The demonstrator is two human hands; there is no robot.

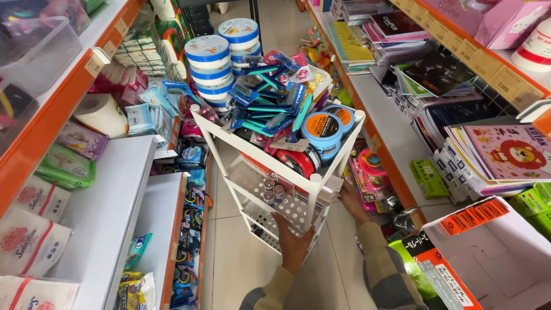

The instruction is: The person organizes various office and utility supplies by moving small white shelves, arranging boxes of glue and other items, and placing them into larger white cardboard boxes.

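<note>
A white plastic trolley rack (pixel 313 182) with 3 perforated tiers and round tubular posts stands tilted in a narrow shop aisle on glossy pale floor tiles (pixel 241 264). The left hand (pixel 293 244) grips the edge of the middle tier from below, its fingers curled shut around the white plastic rim. The right hand (pixel 351 202) is pressed against the rack's right side near the corner post; whether its fingers are wrapped around anything cannot be told, since the rack hides them.

The top tier is heaped with flat carded razors (pixel 270 106) in blue and teal blister packs, and round jars with blue and orange lids (pixel 324 131) sit at its near corner. Behind them rise 2 stacks of squat cylindrical tubs (pixel 209 66), white with blue bands. A few small round tins (pixel 271 189) lie on the middle tier's mesh floor.

To the left, an orange-edged shelf (pixel 103 212) carries soft tissue packs (pixel 43 198). To the right, another shelf (pixel 396 143) holds glossy notebooks (pixel 505 152), and an open cardboard box (pixel 493 252) sits near the right sleeve.
</note>
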